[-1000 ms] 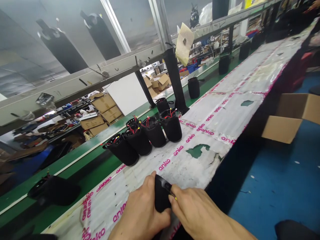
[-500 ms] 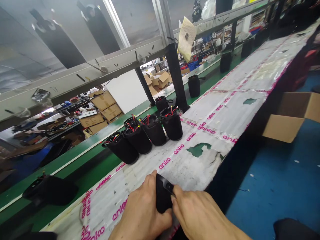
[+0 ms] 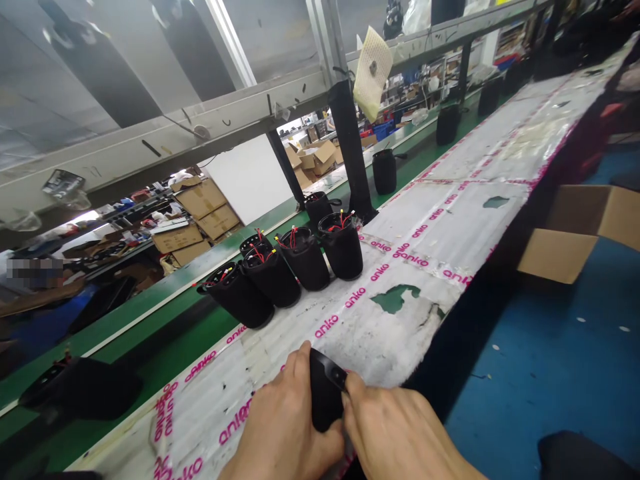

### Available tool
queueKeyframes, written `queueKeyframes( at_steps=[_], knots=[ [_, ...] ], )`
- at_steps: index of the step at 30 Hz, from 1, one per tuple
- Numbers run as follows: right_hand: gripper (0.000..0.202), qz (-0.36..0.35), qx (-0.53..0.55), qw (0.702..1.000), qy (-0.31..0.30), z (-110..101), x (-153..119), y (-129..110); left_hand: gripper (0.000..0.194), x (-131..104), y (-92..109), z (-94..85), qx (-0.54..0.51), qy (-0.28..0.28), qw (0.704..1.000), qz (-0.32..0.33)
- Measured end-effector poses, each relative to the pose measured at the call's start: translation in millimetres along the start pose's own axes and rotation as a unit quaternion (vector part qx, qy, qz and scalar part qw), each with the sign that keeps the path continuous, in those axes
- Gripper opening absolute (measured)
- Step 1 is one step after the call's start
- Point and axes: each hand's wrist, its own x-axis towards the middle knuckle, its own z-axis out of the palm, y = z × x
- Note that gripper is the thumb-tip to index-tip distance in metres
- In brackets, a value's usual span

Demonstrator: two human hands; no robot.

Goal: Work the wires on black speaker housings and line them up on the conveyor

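Observation:
Close to the front edge of the covered bench, my left hand (image 3: 287,420) wraps around the left side of a black cylindrical housing (image 3: 325,400), thumb at its lower end. My right hand (image 3: 395,420) is closed at the housing's right side, its fingers pressed near a glossy black rim strip; what the fingertips pinch there is hidden. Beyond my hands stand several black fabric-covered cylindrical housings (image 3: 273,277), open at the top, with red wires and yellow connectors sticking out.
White sheeting with pink lettering (image 3: 400,267) covers the bench and is torn in places. Behind it runs a green conveyor surface (image 3: 165,327) carrying another black housing (image 3: 85,387). A dark post (image 3: 350,147) rises at the back. An open carton (image 3: 560,253) stands right, above the blue floor (image 3: 525,373).
The view has shifted slightly, so the surroundings sit a little further left. Both hands keep the same hold on the black housing, with hardly any visible movement.

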Motion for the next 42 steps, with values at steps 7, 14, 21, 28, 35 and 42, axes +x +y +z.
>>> queueKeyframes(
  at_steps=[7, 14, 21, 28, 35, 42],
  knots=[
    [0.035, 0.006, 0.003, 1.0, -0.014, 1, 6, 1, 0.082, 3, 0, -1.3, 0.001, -0.012, 1.0, -0.005],
    [0.034, -0.002, 0.034, 0.997, -0.062, -7, 9, 3, 0.084, 6, 2, 2.5, 0.033, -0.027, 0.999, -0.026],
    [0.038, -0.017, 0.042, 0.998, -0.044, -8, 10, 4, 0.084, 6, 7, 4.7, 0.042, -0.013, 0.999, -0.03],
    [0.028, -0.018, 0.047, 0.998, -0.041, -21, 15, 4, 0.083, 6, 11, -0.1, 0.057, -0.03, 0.997, -0.038],
    [0.024, -0.049, 0.052, 0.995, -0.076, -37, 12, 5, 0.079, 0, 15, -1.8, 0.059, 0.001, 0.998, -0.029],
    [0.013, -0.086, 0.027, 0.993, -0.081, -34, 15, 5, 0.077, 5, 6, -5.3, 0.035, -0.014, 0.999, 0.005]
  ],
)
